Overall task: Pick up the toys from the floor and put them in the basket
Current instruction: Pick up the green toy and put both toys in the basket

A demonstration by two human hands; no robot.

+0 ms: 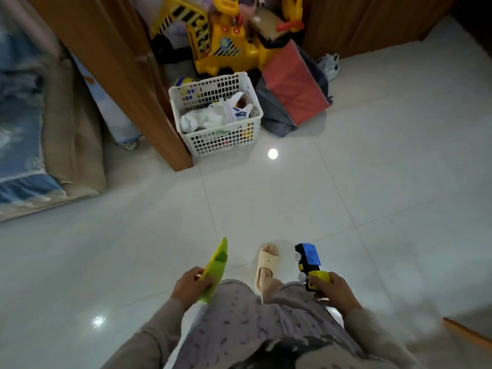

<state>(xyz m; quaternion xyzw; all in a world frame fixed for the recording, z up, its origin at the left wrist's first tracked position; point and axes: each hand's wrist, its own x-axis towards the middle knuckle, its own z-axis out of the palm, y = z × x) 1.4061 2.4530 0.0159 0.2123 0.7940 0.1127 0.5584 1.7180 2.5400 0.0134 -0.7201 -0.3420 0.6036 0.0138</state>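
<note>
Down at the bottom of the view, the left hand (192, 284) is closed around the lower part of a flat green and yellow toy (216, 270), fingers wrapped over its edge, with the pointed tip of the toy angled up and away from the body. The right hand (334, 291) is clamped on the yellow rear end of a toy train (308, 263), whose blue roof and black front stick out forward past the fingers; small white wheels show along its side. Both toys are off the floor, held at about knee height over patterned grey trousers. Between the two hands, one foot in a cream slipper (266, 266) is planted on the glossy white floor tiles (372, 182).

Well ahead, the white perforated plastic basket (217, 137) stands on the floor just beside the foot of a brown wooden panel (127, 83). It already holds white plastic bags and a few coloured bits that show through the holes. Behind the basket sits a yellow ride-on digger (221, 41) with black stripes, and to the right of the basket leans a red and grey fabric bag (291, 86). A pair of pale shoes (329, 65) lies further right by the wooden wall. On the far left there is a blue patterned mat (18, 145) and beige bedding.
</note>
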